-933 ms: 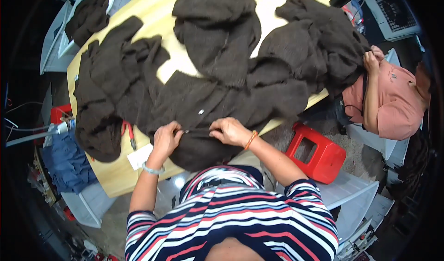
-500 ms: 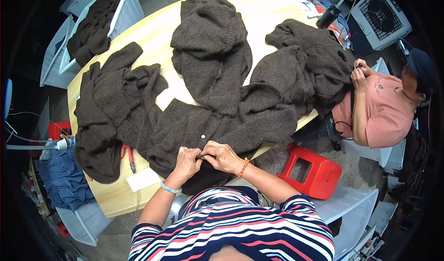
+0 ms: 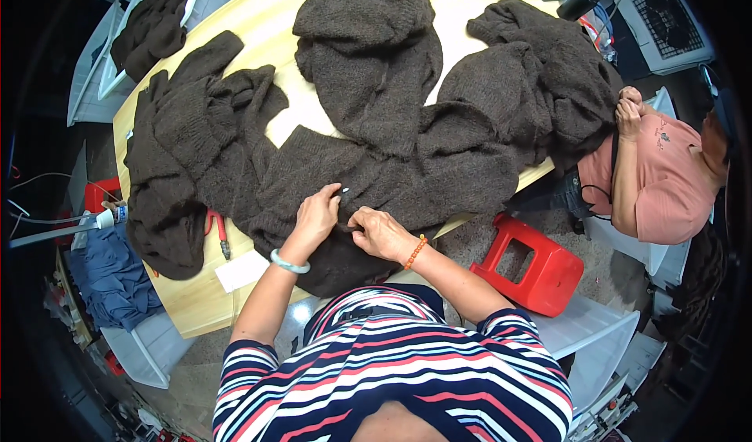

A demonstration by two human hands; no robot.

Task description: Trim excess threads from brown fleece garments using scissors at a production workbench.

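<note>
A dark brown knit garment (image 3: 313,164) is spread along the near side of the table, a small white piece (image 3: 345,190) lying on it. My left hand (image 3: 317,216) rests on the knit with its fingertips drawn together beside that white piece. What is between them, if anything, is too small to make out. Close by on the right, my right hand (image 3: 381,234) has its fingers curled, pinching the near part of the garment. Left of my hands lie red-handled pliers (image 3: 217,232) and a white paper card (image 3: 241,270).
More brown knits cover the wooden table (image 3: 182,307). A red plastic stool (image 3: 540,273) stands at right, near a co-worker in a pink shirt (image 3: 672,168). Blue cloth (image 3: 117,277) fills a bin at left. A black bottle (image 3: 580,3) stands at the far right.
My hands have come apart; the left has moved away from me, up to the small white piece. The whole scene has shifted in view as my head moved.
</note>
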